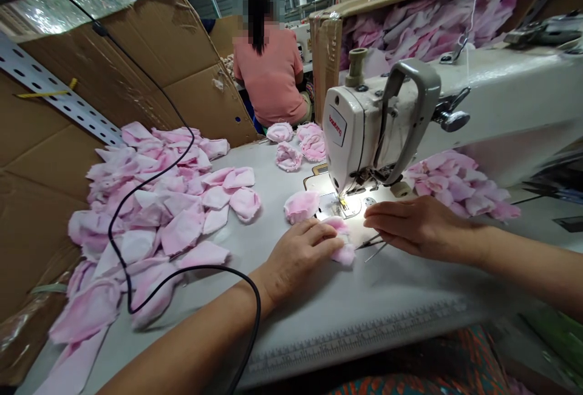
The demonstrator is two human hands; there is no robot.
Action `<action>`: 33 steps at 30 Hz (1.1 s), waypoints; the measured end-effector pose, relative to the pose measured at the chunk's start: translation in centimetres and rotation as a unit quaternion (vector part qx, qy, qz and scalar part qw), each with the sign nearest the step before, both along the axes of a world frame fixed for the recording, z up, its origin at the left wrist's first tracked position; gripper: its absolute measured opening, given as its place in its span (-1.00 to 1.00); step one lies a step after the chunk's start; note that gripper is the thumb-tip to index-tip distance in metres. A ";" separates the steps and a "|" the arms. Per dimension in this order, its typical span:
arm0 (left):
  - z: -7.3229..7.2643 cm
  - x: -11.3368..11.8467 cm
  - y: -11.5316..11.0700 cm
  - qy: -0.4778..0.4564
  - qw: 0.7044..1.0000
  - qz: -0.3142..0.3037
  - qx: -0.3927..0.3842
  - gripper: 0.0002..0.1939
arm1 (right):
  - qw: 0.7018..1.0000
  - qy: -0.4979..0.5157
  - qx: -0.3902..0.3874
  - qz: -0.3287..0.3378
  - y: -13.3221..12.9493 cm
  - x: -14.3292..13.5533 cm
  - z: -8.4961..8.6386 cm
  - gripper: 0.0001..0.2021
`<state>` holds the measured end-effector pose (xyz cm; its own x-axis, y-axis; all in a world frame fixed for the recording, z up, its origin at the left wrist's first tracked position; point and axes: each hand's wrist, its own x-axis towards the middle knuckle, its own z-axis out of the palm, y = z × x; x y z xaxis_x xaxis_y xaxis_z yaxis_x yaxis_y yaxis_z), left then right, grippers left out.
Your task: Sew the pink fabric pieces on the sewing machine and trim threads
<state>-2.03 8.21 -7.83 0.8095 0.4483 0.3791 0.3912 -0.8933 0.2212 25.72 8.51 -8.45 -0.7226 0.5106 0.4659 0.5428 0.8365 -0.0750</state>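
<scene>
The pink fabric piece (345, 254) lies on the table (387, 301) just before the sewing machine (347, 140), held by my left hand (298, 255), fingers curled; my right hand (419, 225) is bunched, whether round the metal tool (374, 253) I can't tell

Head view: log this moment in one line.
left hand: on pink fabric piece; right hand: by thin metal tool, grip unclear; sewing machine: needle area lit; fabric pile: left of machine
</scene>
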 end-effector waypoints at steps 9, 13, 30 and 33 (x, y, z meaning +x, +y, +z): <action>-0.2 0.5 0.2 -0.032 0.999 -0.001 -0.001 -0.82 | 0.991 0.016 -0.089 0.097 -0.1 -2.2 -1.4 -0.70; -0.4 0.5 0.1 -0.029 1.000 0.006 -0.011 -0.82 | 0.993 0.042 -0.057 0.096 -0.1 -1.9 -1.8 -0.70; -0.1 0.7 -0.6 -0.026 0.999 0.032 -0.004 -0.81 | 0.991 0.049 -0.061 0.107 -0.8 -2.4 -1.6 -0.70; -0.3 0.6 -0.6 -0.029 0.999 0.031 -0.012 -0.82 | 0.990 0.067 -0.068 0.108 -0.8 -2.3 -1.5 -0.67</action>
